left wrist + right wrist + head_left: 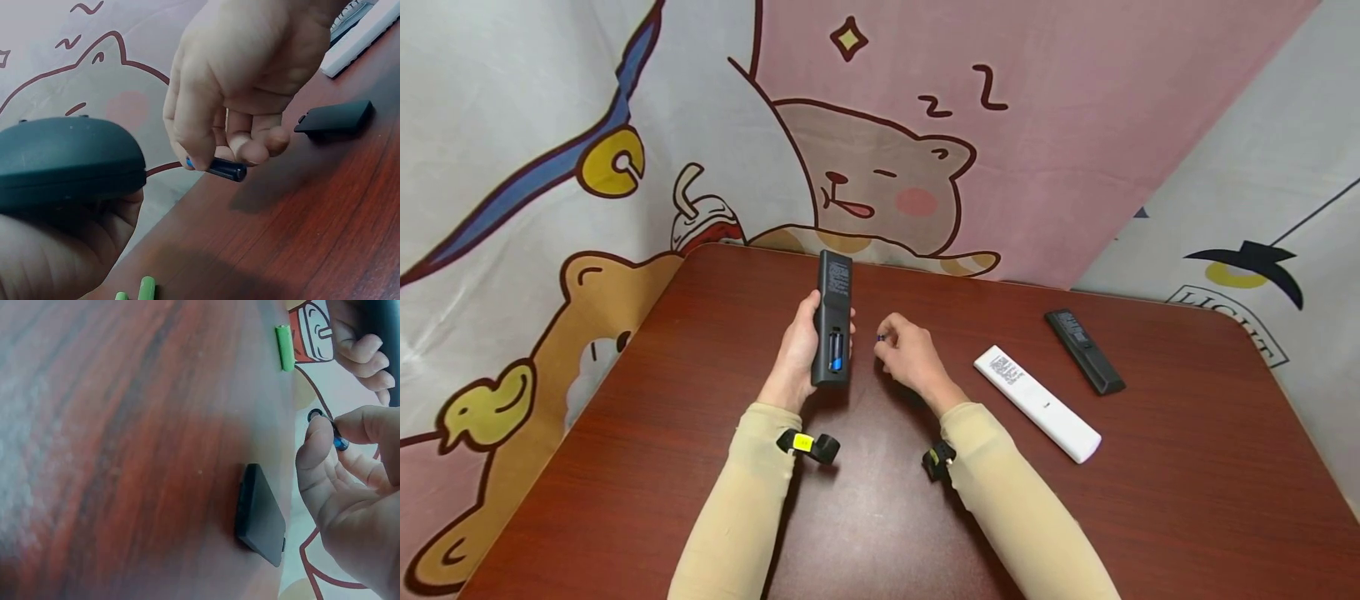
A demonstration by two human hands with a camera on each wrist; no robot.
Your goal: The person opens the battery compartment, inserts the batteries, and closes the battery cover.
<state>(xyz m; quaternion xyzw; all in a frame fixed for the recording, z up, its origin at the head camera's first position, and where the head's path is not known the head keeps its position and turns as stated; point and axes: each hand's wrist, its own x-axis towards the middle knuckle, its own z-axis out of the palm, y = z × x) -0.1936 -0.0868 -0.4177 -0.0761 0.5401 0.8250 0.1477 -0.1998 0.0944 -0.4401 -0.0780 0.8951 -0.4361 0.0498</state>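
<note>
My left hand (793, 354) grips a black remote control (832, 287) with its back toward me. The battery compartment in its lower part is uncovered, and a blue battery (836, 352) shows inside. Just to the right, my right hand (912, 354) pinches a small dark-blue battery (226, 169) between thumb and fingers, apart from the remote. On the table by the right hand lies a black battery cover (337, 119), hidden by that hand in the head view.
Green batteries (147, 289) lie on the table on the left-hand side. To the right of my right hand are a white remote (1037, 404) and, farther off, another black remote (1084, 350). A printed cloth (1037, 167) hangs behind the brown table (1187, 467).
</note>
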